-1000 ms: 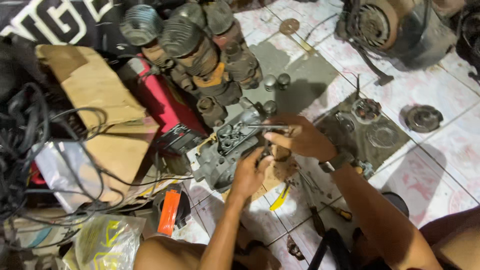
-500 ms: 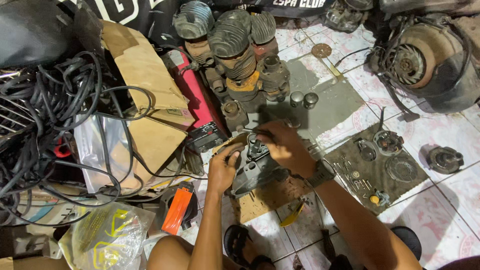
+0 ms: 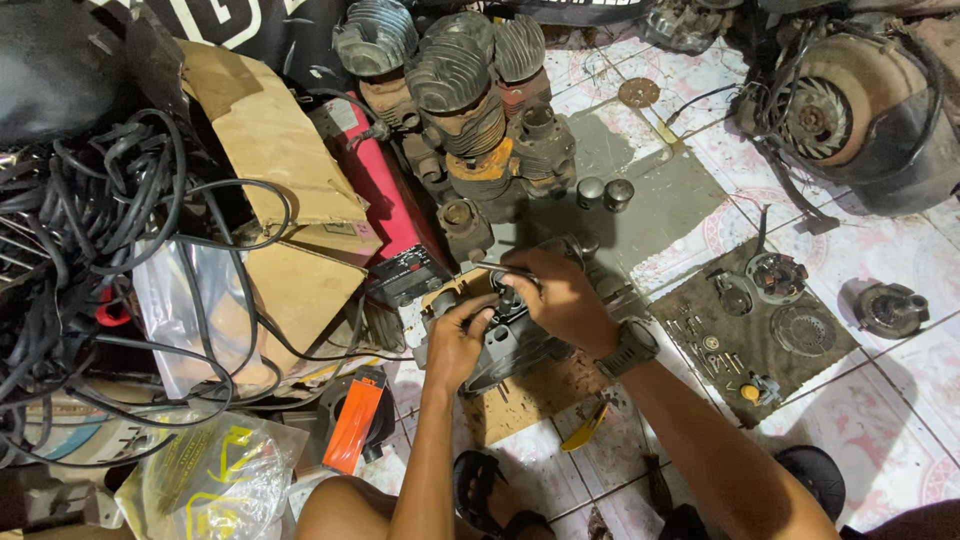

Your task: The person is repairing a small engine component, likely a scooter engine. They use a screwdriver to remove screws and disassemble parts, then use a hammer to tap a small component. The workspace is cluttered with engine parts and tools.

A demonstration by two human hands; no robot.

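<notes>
Beside the red machine (image 3: 385,205) on the tiled floor (image 3: 900,420), you are steadying a dark engine block (image 3: 510,340): your left hand (image 3: 458,340) is clamped on its near edge, your right hand (image 3: 560,295) closed over its top. Judging by this, you are mid-disassembly; next calls for firm bracing. Beyond the block, a grey mat (image 3: 760,330) is carrying loose small parts.

engine casing (image 3: 510,340): dull grimy metal | cardboard (image 3: 265,160): matt, creased | floor tiles (image 3: 900,400): glossy
</notes>
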